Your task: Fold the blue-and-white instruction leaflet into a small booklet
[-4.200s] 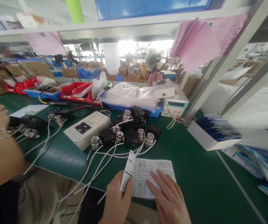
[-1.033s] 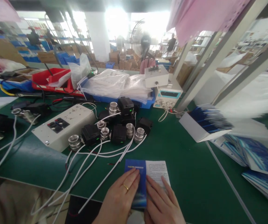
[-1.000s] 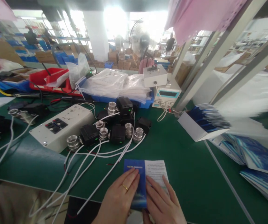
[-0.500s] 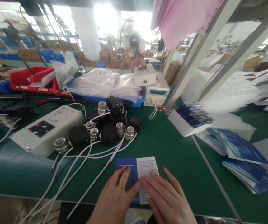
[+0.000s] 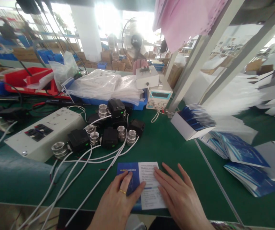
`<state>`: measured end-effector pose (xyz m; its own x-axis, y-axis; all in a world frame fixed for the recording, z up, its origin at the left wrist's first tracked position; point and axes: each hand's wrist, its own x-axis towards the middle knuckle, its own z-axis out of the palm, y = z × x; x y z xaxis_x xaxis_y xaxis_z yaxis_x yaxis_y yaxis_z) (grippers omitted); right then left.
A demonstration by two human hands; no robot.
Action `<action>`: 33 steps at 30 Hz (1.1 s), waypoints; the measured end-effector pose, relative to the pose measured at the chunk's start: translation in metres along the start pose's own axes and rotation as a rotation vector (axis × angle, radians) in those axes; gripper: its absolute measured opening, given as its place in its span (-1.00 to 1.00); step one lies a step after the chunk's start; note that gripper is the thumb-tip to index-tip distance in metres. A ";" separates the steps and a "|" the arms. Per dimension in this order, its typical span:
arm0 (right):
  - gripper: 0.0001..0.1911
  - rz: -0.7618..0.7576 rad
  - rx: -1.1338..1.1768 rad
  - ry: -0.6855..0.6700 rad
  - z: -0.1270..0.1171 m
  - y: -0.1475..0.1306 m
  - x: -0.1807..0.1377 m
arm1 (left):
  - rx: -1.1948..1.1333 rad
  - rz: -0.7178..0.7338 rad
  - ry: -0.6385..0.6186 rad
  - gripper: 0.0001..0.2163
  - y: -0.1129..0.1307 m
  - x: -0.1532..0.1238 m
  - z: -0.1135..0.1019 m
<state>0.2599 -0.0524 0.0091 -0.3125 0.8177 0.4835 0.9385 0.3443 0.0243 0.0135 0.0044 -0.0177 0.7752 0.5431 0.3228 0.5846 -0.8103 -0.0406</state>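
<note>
A leaflet [image 5: 149,183] with a blue panel on its left and a white printed panel on its right lies on the green tabletop near the front edge. My left hand [image 5: 120,195], with a ring on one finger, presses on the blue panel, its fingers spread and the thumb on the white panel. Flat over the right edge of the white panel rests my right hand [image 5: 178,191], fingers stretched out. Both hands are open and cover parts of the leaflet.
Several black-and-metal valve units [image 5: 110,137] with white cables lie to the left, beside a white switch box [image 5: 46,131]. Blue leaflets [image 5: 245,148] are piled at right, near a white box of leaflets [image 5: 187,126]. A power supply [image 5: 160,95] stands behind.
My right hand has slid to the right across the white panel, uncovering more of its text. My left hand stays on the blue panel. The view has shifted slightly.
</note>
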 end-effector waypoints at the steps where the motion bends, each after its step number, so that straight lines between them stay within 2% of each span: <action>1: -0.64 0.023 -0.013 -0.014 0.002 0.005 0.001 | 0.003 -0.005 -0.005 -0.34 0.001 0.000 -0.001; 6: -0.64 0.084 0.007 -0.047 -0.001 0.019 0.012 | -0.017 -0.043 -0.025 -0.41 0.000 0.000 -0.003; 10: -0.60 -0.015 0.109 -0.042 -0.006 -0.005 0.026 | -0.015 0.058 -0.056 -0.49 0.000 -0.001 -0.001; 14: -0.63 -0.064 0.200 -0.080 0.004 -0.027 0.032 | -0.021 0.014 -0.110 -0.62 0.005 0.001 0.003; 19: -0.58 -0.053 0.121 -0.102 0.001 -0.009 0.006 | 0.023 0.068 -0.059 -0.48 0.005 0.006 -0.004; 24: -0.59 -0.075 0.081 -0.113 -0.015 0.005 -0.014 | 0.023 0.061 -0.062 -0.47 0.006 0.008 -0.007; 29: -0.59 -0.196 0.071 -0.121 -0.019 0.008 -0.018 | 0.036 0.076 -0.088 -0.48 0.008 0.011 -0.009; 33: -0.64 -0.362 0.077 -0.045 -0.019 0.015 -0.036 | 0.042 0.059 -0.136 -0.49 0.010 0.010 -0.010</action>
<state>0.2879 -0.0851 0.0088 -0.6296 0.6558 0.4167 0.7532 0.6468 0.1200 0.0248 -0.0007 -0.0050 0.8322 0.5216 0.1879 0.5442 -0.8334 -0.0966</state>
